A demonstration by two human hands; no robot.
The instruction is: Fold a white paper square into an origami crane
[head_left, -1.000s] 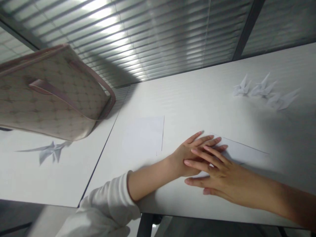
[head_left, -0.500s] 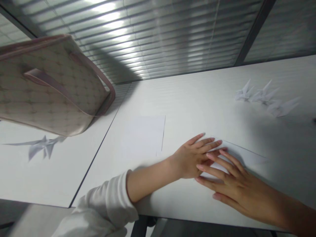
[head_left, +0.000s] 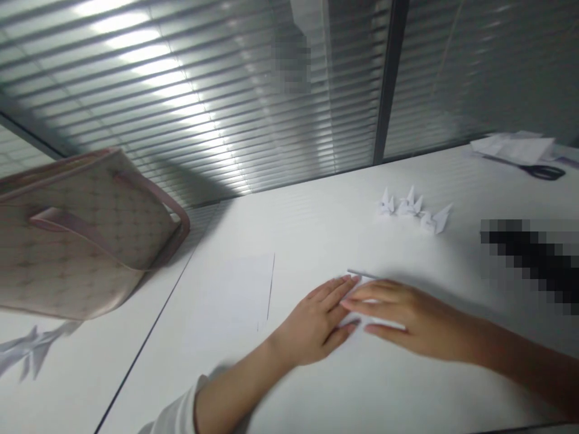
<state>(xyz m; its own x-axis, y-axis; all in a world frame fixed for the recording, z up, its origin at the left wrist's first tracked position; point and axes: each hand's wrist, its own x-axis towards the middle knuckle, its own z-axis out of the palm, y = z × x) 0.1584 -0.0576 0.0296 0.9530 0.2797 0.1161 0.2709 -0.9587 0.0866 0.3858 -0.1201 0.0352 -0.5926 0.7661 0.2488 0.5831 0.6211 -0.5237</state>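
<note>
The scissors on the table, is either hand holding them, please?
No, the scissors lie by papers, far from the left hand and right hand.

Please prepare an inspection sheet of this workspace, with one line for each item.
Surface: white table, with a seam to a second table.
Job's things: white paper under the hands; flat white sheet beside it; three paper cranes.
Clutter: beige tote bag; scissors; loose papers.
Grippers: left hand and right hand, both open, at the paper.
Cables: nothing seen.
Surroundings: window blinds; right area pixelated.
</note>
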